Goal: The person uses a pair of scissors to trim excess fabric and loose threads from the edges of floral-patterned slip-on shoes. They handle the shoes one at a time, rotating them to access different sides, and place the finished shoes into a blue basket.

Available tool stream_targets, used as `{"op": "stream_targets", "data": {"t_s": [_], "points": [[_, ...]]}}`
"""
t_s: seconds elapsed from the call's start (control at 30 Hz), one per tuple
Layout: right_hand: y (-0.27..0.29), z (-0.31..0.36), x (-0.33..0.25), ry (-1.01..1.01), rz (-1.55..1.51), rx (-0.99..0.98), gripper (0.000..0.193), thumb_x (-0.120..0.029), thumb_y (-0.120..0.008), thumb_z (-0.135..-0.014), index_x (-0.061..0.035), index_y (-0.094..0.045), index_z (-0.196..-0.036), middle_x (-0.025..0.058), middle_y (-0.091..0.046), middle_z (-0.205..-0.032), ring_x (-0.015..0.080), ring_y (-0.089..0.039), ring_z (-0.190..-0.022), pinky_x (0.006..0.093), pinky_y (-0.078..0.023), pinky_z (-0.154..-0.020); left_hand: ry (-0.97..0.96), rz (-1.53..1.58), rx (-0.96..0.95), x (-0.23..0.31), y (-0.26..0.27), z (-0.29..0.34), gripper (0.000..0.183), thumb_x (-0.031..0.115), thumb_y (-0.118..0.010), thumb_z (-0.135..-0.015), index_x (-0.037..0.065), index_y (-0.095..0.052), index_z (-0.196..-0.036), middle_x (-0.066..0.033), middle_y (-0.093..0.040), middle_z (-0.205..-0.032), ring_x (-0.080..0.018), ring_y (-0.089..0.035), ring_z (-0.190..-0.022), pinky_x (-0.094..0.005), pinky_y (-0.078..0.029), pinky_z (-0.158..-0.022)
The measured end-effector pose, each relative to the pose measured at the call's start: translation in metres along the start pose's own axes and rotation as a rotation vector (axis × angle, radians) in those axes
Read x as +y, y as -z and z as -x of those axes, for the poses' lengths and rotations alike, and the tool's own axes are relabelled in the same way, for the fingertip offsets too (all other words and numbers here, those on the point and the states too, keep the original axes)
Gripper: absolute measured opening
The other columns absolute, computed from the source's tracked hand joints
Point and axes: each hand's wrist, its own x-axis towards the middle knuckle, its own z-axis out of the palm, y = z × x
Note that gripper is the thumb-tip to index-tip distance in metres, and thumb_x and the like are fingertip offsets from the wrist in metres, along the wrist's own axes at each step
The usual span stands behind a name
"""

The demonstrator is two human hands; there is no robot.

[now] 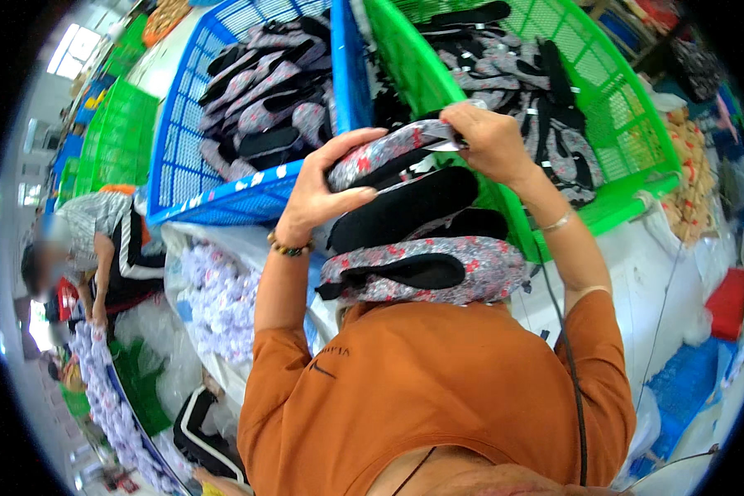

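Between my two hands is a grey fabric slipper (393, 153) with red flowers and black parts. My left hand (326, 182) grips its left end, thumb below and fingers above. At the other end, the fingers of my right hand (488, 140) are closed on the edge, where a small white piece shows. Just below lie more slippers close to my chest: one shows its black sole (409, 211), and the nearest floral slipper (488, 266) has its black opening in view.
A blue basket (178, 157) full of similar slippers stands ahead on the left, a green basket (636, 140) with more on the right. White bundled pieces (219, 298) lie in plastic to my left. Another person (99, 223) bends over at far left. A dark cord (560, 306) hangs along my right side.
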Motion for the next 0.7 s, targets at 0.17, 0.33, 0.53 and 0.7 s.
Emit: {"op": "stream_targets", "data": {"t_s": [0.17,0.33,0.53,0.7], "points": [[0.006,-0.001,0.015,0.08,0.073,0.078,0.025,-0.003,-0.062,-0.069,-0.0097,-0.058,-0.092,0.0056,-0.064,-0.092,0.0233,-0.064,-0.084,0.0329,-0.052,-0.064,0.142,0.152,0.05,-0.028,-0.001,0.002,0.061,0.04,-0.063,-0.078,-0.002,-0.052,-0.12,-0.0117,-0.058,-0.112,-0.0202,-0.053,-0.106,-0.0317,-0.038,-0.095],[0.011,0.005,0.016,0.029,0.091,0.011,0.022,-0.008,-0.062,-0.07,-0.0104,-0.057,-0.091,0.0043,-0.062,-0.086,0.0225,-0.064,-0.078,0.0333,-0.051,-0.06,0.124,-0.151,0.012,-0.028,-0.011,-0.001,0.039,0.025,-0.065,-0.076,-0.003,-0.058,-0.101,-0.0114,-0.057,-0.106,-0.0198,-0.055,-0.095,-0.0302,-0.042,-0.085],[0.014,0.009,0.015,0.055,0.088,-0.064,0.024,-0.007,-0.062,-0.068,-0.011,-0.055,-0.09,0.0034,-0.06,-0.085,0.0223,-0.064,-0.076,0.0334,-0.05,-0.056,0.136,-0.209,-0.048,-0.031,-0.013,-0.002,0.042,0.03,-0.072,-0.066,-0.002,-0.058,-0.088,-0.0102,-0.053,-0.098,-0.0209,-0.053,-0.09,-0.0298,-0.042,-0.081],[0.018,0.01,0.019,0.081,0.121,-0.082,0.009,-0.012,-0.054,-0.077,-0.0117,-0.053,-0.086,0.0042,-0.059,-0.083,0.0255,-0.063,-0.072,0.0364,-0.049,-0.053,0.155,-0.408,-0.172,-0.047,-0.014,-0.005,0.053,0.039,-0.08,-0.056,-0.002,-0.052,-0.075,-0.0099,-0.048,-0.084,-0.0233,-0.048,-0.08,-0.0316,-0.039,-0.067]]}}
